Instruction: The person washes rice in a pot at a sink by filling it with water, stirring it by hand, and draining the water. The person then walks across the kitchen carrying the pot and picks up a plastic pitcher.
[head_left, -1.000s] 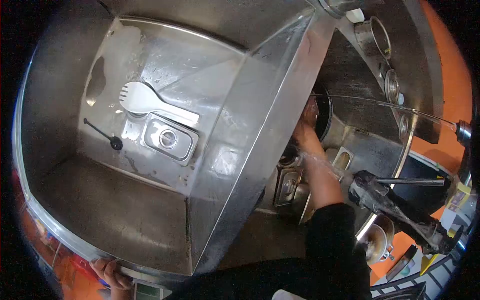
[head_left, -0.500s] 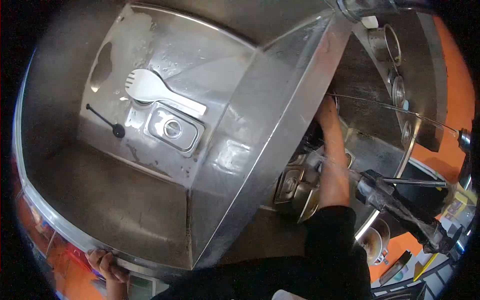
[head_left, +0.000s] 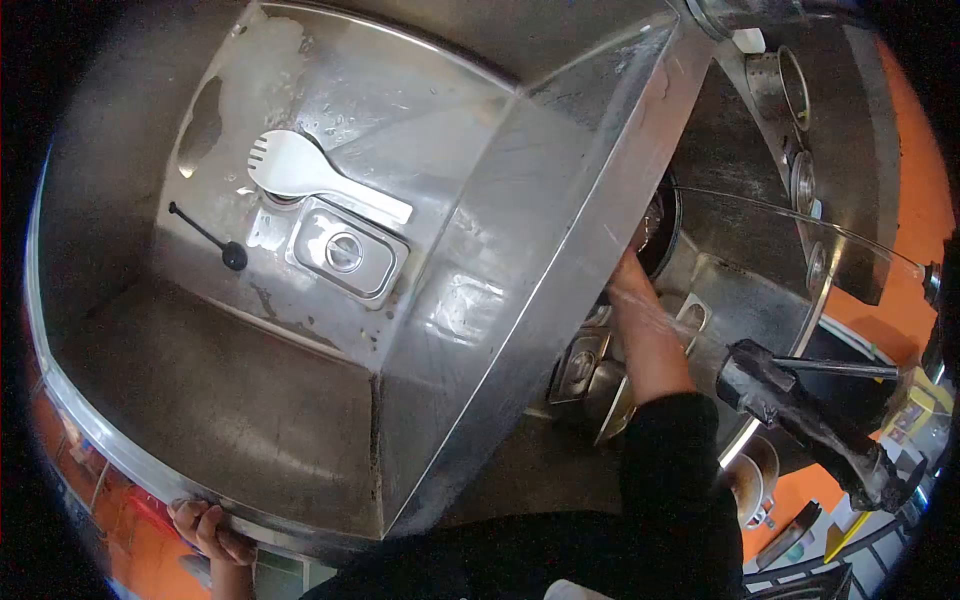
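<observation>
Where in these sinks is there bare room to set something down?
In the left sink, between the white spork and the divider, though it looks wet. The right sink is crowded: metal containers sit near the right hand.

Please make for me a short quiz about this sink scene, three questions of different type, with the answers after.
1. True or false: the black spoon lies apart from the metal lid.
2. Which hand is at the rim of the left basin?
a) right hand
b) left hand
3. Fill in: the large utensil with the slotted head is coloured ____.

Key: 1 true; 2 b; 3 white.
</observation>
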